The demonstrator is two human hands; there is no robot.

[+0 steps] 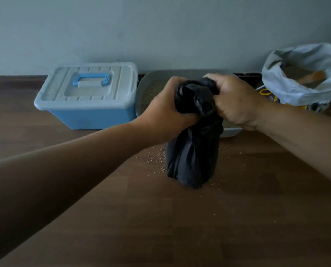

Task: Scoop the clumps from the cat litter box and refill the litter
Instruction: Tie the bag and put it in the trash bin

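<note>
From the head camera we see both hands clamped on the bunched neck of a black plastic bag (191, 160). The left hand (166, 105) is at nine o'clock of the neck and the right hand (236, 101) at three. Each grip is tight, with the fingers curled round the gathered plastic. The bag's full lower part hangs down to the wooden floor (180, 228) at mid-view; we cannot tell whether it rests there. At twelve o'clock from the bag lies the grey litter box (157, 74), against the wall (160, 26) and holding tan litter (151, 93); the hands hide much of it. At ten o'clock, just beside the litter box, stands a blue storage box (95, 116), its pale lid on. At two o'clock sits an open white litter sack (303, 93) with something orange inside. Loose grains (157, 157) dot the floor near the bag, thickest at nine o'clock.
</note>
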